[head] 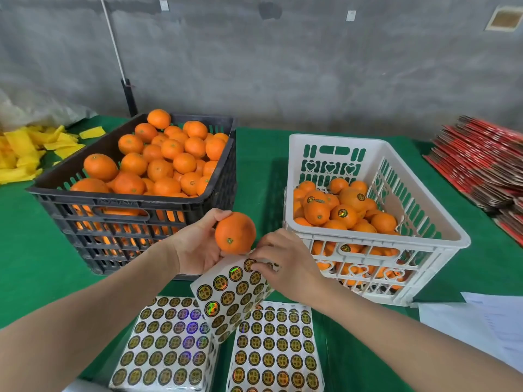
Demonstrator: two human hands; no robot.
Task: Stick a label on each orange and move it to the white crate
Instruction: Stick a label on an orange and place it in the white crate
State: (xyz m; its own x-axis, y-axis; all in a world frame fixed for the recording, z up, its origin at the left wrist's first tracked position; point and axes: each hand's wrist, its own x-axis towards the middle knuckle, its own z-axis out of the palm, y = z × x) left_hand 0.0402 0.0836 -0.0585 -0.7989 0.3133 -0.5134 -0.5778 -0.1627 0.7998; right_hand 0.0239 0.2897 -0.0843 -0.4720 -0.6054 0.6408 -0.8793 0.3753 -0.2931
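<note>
My left hand (198, 244) is closed around a round, glossy orange (235, 232), thumb on top and fingers curled beneath, with its small green stem scar turned toward me; the same hand also seems to pinch the upper edge of a white backing sheet of round gold-and-black holographic labels (230, 295), which hangs tilted below the fruit. My right hand (285, 264) sits just beside the orange, its fingertips (259, 265) pressed down on a label at the top of that sheet, pinching or peeling at it; I cannot tell whether the label has lifted. The orange is in the air over the green cloth-covered table (36, 267), between the two crates and in neither. On my left stands a black slatted plastic crate (124, 206) heaped with plain oranges. On my right is the white plastic crate with heart-shaped cut-outs (376, 244), partly filled with oranges, several showing round dark labels on their skins. Two flat stacks of full label sheets (167, 343) lie side by side on the table nearest me, under the tilted sheet. Yellow paper scraps (25, 151) are piled at the far left, a stack of red flattened cartons (484, 162) at the far right, and white paper sheets (481, 321) lie beside the white crate.
</note>
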